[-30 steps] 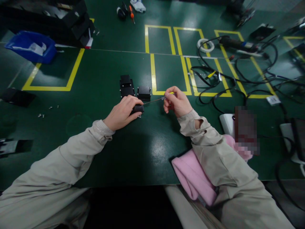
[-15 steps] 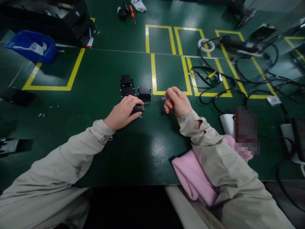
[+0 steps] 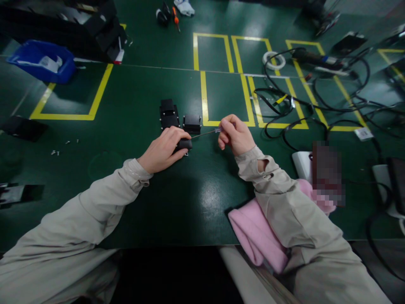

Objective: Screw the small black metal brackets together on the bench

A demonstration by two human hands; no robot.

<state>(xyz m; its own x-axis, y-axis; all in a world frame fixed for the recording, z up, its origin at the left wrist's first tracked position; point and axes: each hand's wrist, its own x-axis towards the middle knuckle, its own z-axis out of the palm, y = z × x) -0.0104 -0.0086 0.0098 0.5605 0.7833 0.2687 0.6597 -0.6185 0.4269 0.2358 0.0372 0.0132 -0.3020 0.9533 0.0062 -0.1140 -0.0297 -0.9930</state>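
My left hand (image 3: pixel 166 147) is closed around a small black box-shaped part (image 3: pixel 185 144), pressing it against the green tabletop. Between my right thumb and fingers is a screwdriver (image 3: pixel 205 134) with a clear handle; my right hand (image 3: pixel 236 134) grips it almost level. Its thin shaft points left, and the tip meets the near side of the held part by my left index finger; the exact contact is hidden. Just beyond my left hand lie more black parts with small screws along their edges: one stack (image 3: pixel 169 116) and a single block (image 3: pixel 192 123).
Several loose screws (image 3: pixel 55 153) lie to the left. A blue bin (image 3: pixel 44 61) stands at the far left, near black drawers (image 3: pixel 95 29). Tangled black cables (image 3: pixel 284 105) spread over the right side. A pink cloth (image 3: pixel 256 232) lies beneath my right forearm at the table edge.
Almost nothing differs. My right hand has shifted very slightly around the screwdriver handle; my left hand and the black part stay in place.
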